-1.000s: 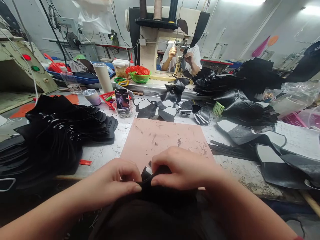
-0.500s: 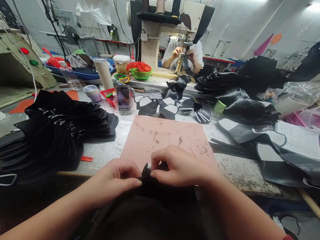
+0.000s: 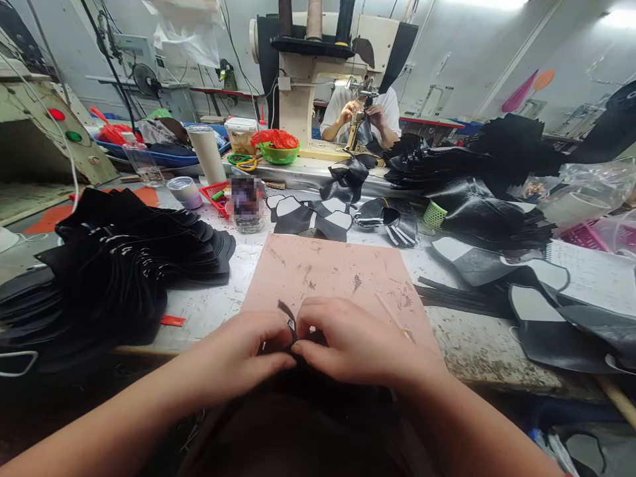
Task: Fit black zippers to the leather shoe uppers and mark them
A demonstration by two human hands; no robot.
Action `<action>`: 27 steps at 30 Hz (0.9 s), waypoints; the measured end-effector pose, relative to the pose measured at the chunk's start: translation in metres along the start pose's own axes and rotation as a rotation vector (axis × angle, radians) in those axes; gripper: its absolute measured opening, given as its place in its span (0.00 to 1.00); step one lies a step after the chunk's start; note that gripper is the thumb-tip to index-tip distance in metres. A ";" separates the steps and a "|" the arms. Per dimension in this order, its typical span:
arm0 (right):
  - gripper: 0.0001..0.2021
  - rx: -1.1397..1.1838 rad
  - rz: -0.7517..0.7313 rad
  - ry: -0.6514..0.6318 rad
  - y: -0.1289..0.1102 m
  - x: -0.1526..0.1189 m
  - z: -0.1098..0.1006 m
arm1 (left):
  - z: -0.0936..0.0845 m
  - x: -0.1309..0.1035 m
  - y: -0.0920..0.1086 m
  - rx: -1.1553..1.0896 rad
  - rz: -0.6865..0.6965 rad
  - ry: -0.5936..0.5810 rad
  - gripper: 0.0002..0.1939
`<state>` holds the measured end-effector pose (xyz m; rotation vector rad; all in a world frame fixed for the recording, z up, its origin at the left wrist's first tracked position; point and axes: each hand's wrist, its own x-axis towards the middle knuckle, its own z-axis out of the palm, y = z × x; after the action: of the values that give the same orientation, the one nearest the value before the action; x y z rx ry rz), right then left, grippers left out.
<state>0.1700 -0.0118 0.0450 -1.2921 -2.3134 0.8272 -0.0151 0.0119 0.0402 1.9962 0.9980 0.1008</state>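
Note:
Close together at the near edge of the table, both my hands pinch a black leather piece (image 3: 292,329). My left hand (image 3: 243,351) has thumb and forefinger closed on its left side. Thumb and bent fingers of my right hand (image 3: 342,341) press on it from the right, nearly touching the left fingertips. A narrow dark end of the piece curls up between the hands. Its lower part is lost against the dark clothing below. Beyond the hands lies a pink board (image 3: 328,265) with dark scuffs, a thin pale stick (image 3: 392,315) on it.
A tall stack of black leather pieces (image 3: 134,245) stands left, near a red tag (image 3: 173,320). Black strips (image 3: 457,298) and grey-and-white cut pieces (image 3: 536,331) lie right. Behind are a sewing machine (image 3: 295,99), a tumbler (image 3: 206,156) and a co-worker's hands (image 3: 365,112).
My hands have drawn closer together, the left moving slightly right. The dark end now stands up higher between them. More of the pale stick shows by my right hand.

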 end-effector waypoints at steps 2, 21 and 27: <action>0.02 0.038 0.008 0.033 0.001 -0.002 -0.002 | 0.001 0.001 0.001 -0.073 -0.015 0.042 0.07; 0.03 0.184 0.098 0.065 0.006 -0.009 -0.005 | -0.002 0.004 -0.004 -0.128 0.057 -0.021 0.08; 0.03 0.120 0.063 0.096 0.002 -0.010 -0.003 | -0.007 0.010 0.007 0.050 0.023 -0.059 0.09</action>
<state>0.1780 -0.0189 0.0457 -1.3281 -2.1254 0.8891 -0.0070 0.0209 0.0473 2.0449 0.9485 0.0292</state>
